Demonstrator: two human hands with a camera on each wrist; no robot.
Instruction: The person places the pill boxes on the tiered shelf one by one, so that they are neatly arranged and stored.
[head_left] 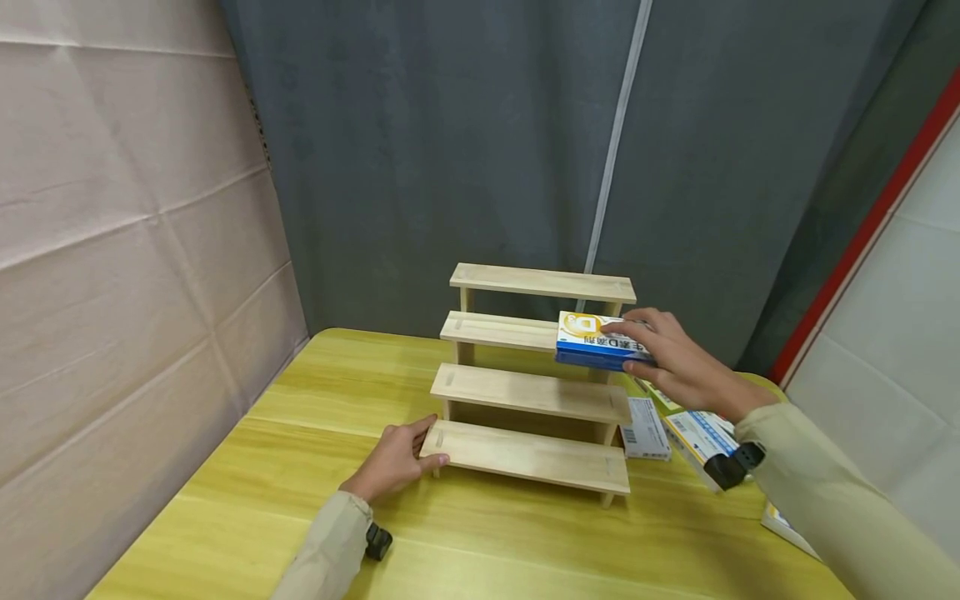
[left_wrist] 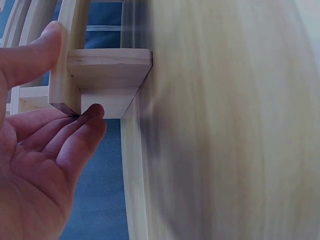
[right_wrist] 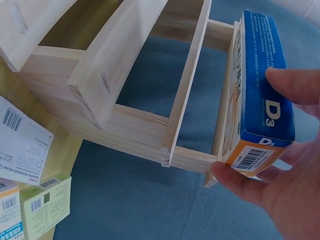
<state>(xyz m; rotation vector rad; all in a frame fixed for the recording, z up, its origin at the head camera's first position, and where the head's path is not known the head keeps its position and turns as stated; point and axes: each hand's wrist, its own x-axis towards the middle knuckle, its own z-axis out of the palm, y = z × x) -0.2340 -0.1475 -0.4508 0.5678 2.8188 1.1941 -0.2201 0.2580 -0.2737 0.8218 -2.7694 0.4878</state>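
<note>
A four-step wooden display rack (head_left: 525,454) stands on the table. My left hand (head_left: 396,460) grips the left end of its lowest shelf, thumb on top and fingers beneath, as the left wrist view also shows around the shelf end (left_wrist: 70,65). My right hand (head_left: 678,362) holds a blue, white and orange vitamin D medicine box (head_left: 592,337) at its right end, raised in front of the upper shelves. In the right wrist view the thumb lies on the blue side of the box (right_wrist: 265,75), marked D3, and a finger reaches under its barcode end.
Right of the rack lie a white medicine box (head_left: 643,429), a white-and-yellow box (head_left: 697,437) and a green box (right_wrist: 46,205). Another box (head_left: 787,529) sits near the right table edge. A grey curtain (head_left: 450,167) hangs behind the yellow wooden table (head_left: 315,433).
</note>
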